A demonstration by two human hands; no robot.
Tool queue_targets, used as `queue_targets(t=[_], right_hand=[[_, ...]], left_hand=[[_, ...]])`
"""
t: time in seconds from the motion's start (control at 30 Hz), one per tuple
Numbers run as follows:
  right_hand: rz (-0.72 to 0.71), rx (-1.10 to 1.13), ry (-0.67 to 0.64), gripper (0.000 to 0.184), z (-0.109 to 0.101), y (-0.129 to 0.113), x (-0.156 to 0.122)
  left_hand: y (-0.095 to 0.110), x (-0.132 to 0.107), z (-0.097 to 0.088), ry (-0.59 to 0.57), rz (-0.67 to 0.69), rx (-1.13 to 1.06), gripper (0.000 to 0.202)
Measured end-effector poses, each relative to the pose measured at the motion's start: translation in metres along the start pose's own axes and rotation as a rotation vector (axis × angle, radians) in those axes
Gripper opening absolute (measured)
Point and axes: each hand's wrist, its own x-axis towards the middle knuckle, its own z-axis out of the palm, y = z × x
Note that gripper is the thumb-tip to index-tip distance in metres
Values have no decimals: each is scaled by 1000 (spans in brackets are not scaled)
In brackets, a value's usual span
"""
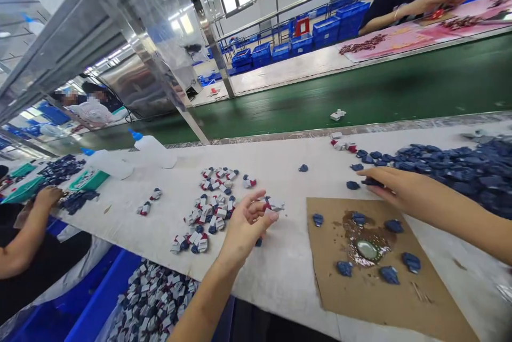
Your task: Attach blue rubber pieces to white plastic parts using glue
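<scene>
"Going left to right, how do you handle these pieces well?"

"Left of centre, the small blocky white, red and dark-blue plastic-looking assemblies (208, 211) lie in loose clusters, so I'd keep my wrist clear of them. At the centre, the small angular grey-and-red plastic-looking piece (274, 205) is best held lightly by its edges, I think; squeezing might twist it. At lower right, the flat brown cardboard sheet (332, 294) carries a round clear wet pool (367, 249) ringed by dark-blue crumpled-looking lumps (389, 275). I'd lift over that, never drag across it."

"And your hands?"

"My left hand (244, 227) reaches up from the bottom edge to the centre, thumb and fingertips pinching the grey-and-red piece, the other fingers loosely curved. My right hand (388, 186) comes in from the right edge, its forearm sloping down to the right, palm lowered. Its thumb and fingers look pressed about a small dark-blue crumpled-looking piece (370, 182), just above the cardboard's top edge. Beyond it, at far right, spreads the broad dark-blue heap (460, 171)."
</scene>
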Motion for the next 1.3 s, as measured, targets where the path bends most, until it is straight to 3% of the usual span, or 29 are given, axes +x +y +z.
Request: queue_targets(t=[0.07,0.17,0.3,0.47,0.7,0.87,1.07,1.17,1.3], right_hand=[[-142,7,-155,20,-7,-12,-19],[-387,-24,-341,26,-11,-26,-53],[-469,-268,-349,35,-8,-32,-83],[-528,-481,-420,23,-4,-30,-80],[-603,-465,-430,27,3,-32,-72],[-546,-375,-449,22,-3,-46,-69],[-113,182,-434,21,-20,-103,-73],[-34,253,-471,24,-21,-117,-77],[-8,260,-470,25,-19,-117,-81]], left_hand=[[-11,-13,4,53,-24,-89,44],[-32,-30,15,67,-92,-208,41],[-54,-55,38,38,-231,-374,40],[-55,-70,56,19,-279,-448,39],[-55,-69,52,-9,-250,-474,39],[-55,-68,53,-10,-253,-492,36],[-42,-71,60,20,-259,-512,38],[-40,-73,62,31,-259,-533,37],[-40,-75,63,10,-253,-562,37]])
